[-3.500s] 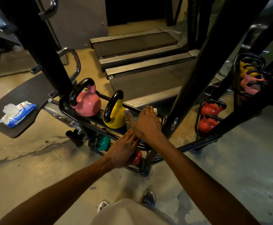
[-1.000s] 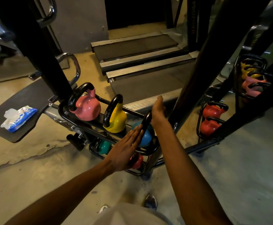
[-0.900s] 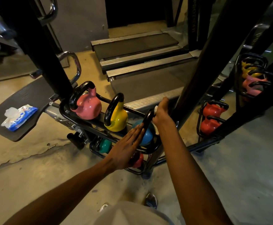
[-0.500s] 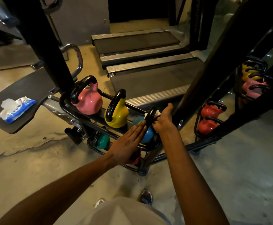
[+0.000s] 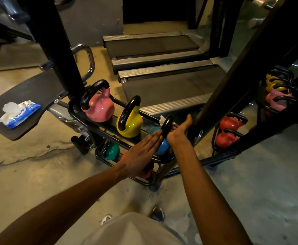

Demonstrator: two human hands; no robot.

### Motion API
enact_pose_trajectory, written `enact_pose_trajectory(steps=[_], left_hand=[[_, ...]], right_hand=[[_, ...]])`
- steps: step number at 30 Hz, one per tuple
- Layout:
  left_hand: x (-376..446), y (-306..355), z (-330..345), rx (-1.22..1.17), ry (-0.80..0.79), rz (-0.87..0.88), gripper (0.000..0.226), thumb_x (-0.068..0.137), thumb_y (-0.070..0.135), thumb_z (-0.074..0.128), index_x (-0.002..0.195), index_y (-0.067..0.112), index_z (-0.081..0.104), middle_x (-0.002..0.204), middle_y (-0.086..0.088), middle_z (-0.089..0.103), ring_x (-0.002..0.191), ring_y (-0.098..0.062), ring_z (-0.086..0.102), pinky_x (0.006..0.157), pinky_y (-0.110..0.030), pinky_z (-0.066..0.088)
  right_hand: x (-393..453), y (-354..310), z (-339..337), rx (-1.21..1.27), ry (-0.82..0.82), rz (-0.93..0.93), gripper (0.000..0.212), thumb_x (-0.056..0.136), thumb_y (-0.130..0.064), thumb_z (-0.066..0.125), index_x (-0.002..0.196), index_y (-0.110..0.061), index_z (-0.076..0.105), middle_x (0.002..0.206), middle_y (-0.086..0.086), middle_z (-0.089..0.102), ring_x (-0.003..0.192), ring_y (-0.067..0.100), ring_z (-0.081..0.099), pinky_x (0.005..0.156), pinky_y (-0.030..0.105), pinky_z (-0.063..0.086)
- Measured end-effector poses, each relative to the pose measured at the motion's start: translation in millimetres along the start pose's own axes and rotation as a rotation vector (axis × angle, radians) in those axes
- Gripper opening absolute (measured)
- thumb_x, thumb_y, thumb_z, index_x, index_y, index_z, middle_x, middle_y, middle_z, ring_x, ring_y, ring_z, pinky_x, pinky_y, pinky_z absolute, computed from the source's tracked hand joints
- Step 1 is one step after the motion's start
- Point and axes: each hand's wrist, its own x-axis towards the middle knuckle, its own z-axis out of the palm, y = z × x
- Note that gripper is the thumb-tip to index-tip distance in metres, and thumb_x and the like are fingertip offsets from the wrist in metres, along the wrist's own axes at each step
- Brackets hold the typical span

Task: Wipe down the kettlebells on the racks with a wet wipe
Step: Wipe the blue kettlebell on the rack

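A low black rack point(image 5: 77, 117) holds a pink kettlebell point(image 5: 100, 108), a yellow kettlebell point(image 5: 130, 124) and a blue kettlebell point(image 5: 162, 147) on its top tier. My right hand point(image 5: 178, 133) grips the blue kettlebell's black handle point(image 5: 167, 124) with a white wet wipe point(image 5: 162, 119) poking out behind it. My left hand point(image 5: 141, 154) lies flat with straight fingers against the blue kettlebell's near side. A green kettlebell point(image 5: 112, 151) and a red one point(image 5: 147, 172), mostly hidden by my left hand, sit on the lower tier.
A blue pack of wipes point(image 5: 19, 112) lies on a black padded bench point(image 5: 29, 92) at left. A second rack point(image 5: 215, 138) at right carries red point(image 5: 229, 131), pink point(image 5: 275, 101) and yellow point(image 5: 275, 85) kettlebells. Black frame posts point(image 5: 56, 46) cross the view; two treadmills point(image 5: 162, 82) stand behind.
My right hand came down from the frame post onto the blue kettlebell's handle and closed round it with the wipe. My left hand stayed flat against the blue kettlebell.
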Motion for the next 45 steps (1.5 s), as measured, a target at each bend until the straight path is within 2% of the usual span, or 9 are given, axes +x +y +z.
enact_pose_trajectory(steps=[3,8,12,18,29,35,38,42,45], left_hand=[[0.8,-0.9,-0.1,-0.028,-0.029,0.021,0.126,0.079,0.019,0.081,0.166,0.01,-0.009,0.174,-0.014,-0.013,0.161,-0.023,-0.015,0.131,-0.041,0.008],[2.0,-2.9,1.9,-0.038,-0.005,0.035,0.116,0.08,0.026,0.075,0.167,0.005,0.002,0.175,-0.015,-0.009,0.162,-0.027,-0.007,0.131,-0.044,0.017],[2.3,-6.9,3.3,0.03,-0.01,0.053,0.109,0.083,0.032,0.069,0.166,0.004,0.004,0.174,-0.017,-0.007,0.162,-0.028,-0.008,0.132,-0.043,0.009],[2.4,-7.7,9.1,-0.014,0.043,0.071,0.105,0.088,0.033,0.068,0.166,0.004,0.004,0.175,-0.016,-0.007,0.162,-0.029,-0.006,0.131,-0.047,0.017],[2.7,-10.8,12.8,-0.066,0.101,0.098,0.093,0.095,0.035,0.061,0.166,0.002,0.011,0.175,-0.018,0.001,0.163,-0.03,-0.001,0.13,-0.051,0.019],[1.4,-11.0,15.0,-0.111,0.12,0.11,0.092,0.096,0.033,0.062,0.166,0.002,0.01,0.175,-0.018,0.001,0.163,-0.03,0.0,0.129,-0.053,0.022],[2.3,-11.2,12.3,-0.105,0.114,0.116,0.093,0.095,0.033,0.063,0.165,0.001,0.011,0.175,-0.018,0.001,0.163,-0.03,0.0,0.129,-0.052,0.021],[2.5,-15.4,10.3,-0.105,0.113,0.144,0.093,0.095,0.034,0.062,0.165,0.001,0.011,0.174,-0.019,0.001,0.163,-0.031,0.001,0.128,-0.054,0.021],[2.9,-17.4,9.2,-0.1,0.12,0.158,0.093,0.094,0.033,0.064,0.165,0.0,0.012,0.174,-0.019,0.003,0.163,-0.031,0.002,0.129,-0.053,0.02]], right_hand=[[12.2,13.9,-10.0,0.115,-0.057,0.06,0.092,0.095,-0.073,0.046,0.15,0.0,0.048,0.145,0.022,0.057,0.136,0.036,0.055,0.117,0.047,0.041],[6.7,14.0,-16.0,0.084,-0.123,0.084,0.088,0.097,-0.073,0.043,0.142,0.002,0.054,0.137,0.023,0.06,0.129,0.035,0.059,0.113,0.045,0.046],[3.8,23.0,-22.0,0.058,-0.148,0.066,0.081,0.098,-0.073,0.041,0.131,-0.002,0.061,0.131,0.02,0.063,0.127,0.033,0.059,0.11,0.042,0.046],[5.1,18.1,-25.2,0.047,-0.142,0.066,0.071,0.098,-0.072,0.042,0.112,-0.008,0.068,0.126,0.02,0.066,0.123,0.033,0.061,0.108,0.043,0.047],[-3.0,25.4,-34.2,-0.103,-0.152,-0.031,0.077,0.102,-0.067,0.038,0.133,-0.003,0.066,0.134,0.02,0.066,0.128,0.031,0.06,0.111,0.041,0.046],[-16.2,28.9,-53.5,-0.213,-0.198,-0.03,0.073,0.104,-0.067,0.032,0.114,-0.008,0.075,0.112,0.012,0.076,0.115,0.027,0.065,0.103,0.04,0.048],[-17.0,25.2,-46.3,-0.184,-0.191,-0.079,0.075,0.104,-0.066,0.032,0.131,-0.005,0.068,0.127,0.015,0.071,0.124,0.028,0.063,0.11,0.04,0.047],[-30.7,60.6,-56.9,-0.173,-0.229,-0.152,0.051,0.109,-0.054,0.033,0.125,-0.021,0.069,0.12,-0.003,0.076,0.123,0.017,0.065,0.099,0.031,0.05],[-33.3,55.1,-51.4,-0.148,-0.223,-0.172,0.057,0.109,-0.054,0.033,0.14,-0.016,0.061,0.137,0.001,0.068,0.135,0.02,0.057,0.116,0.039,0.043]])
